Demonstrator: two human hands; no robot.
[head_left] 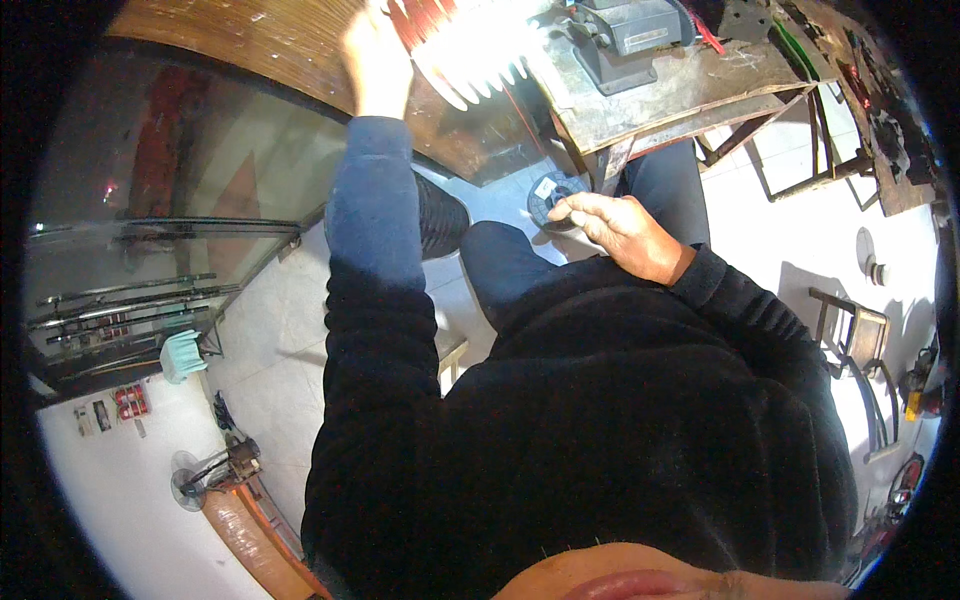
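Observation:
My left hand (376, 62) reaches to the top of the view, beside a round piece (428, 25) wound with reddish-brown wire and edged with pale prongs. Strong glare washes out its fingers, so their grip cannot be made out. A thin copper wire (524, 118) runs from the wound piece down toward my right hand (632, 236). There, in front of my lap, the thumb and fingers are pinched together where the wire leads. Just beyond those fingertips, lower down between my knees, is a dark blue-grey spool (541, 197) with a pale label.
A worn workbench (680, 95) at the upper right carries a grey metal machine (630, 35). Brown wooden tabletop (250, 35) spans the upper left, above a glass-fronted cabinet (200, 150). A small stool (850, 330) stands right; a fan (190, 480) lower left.

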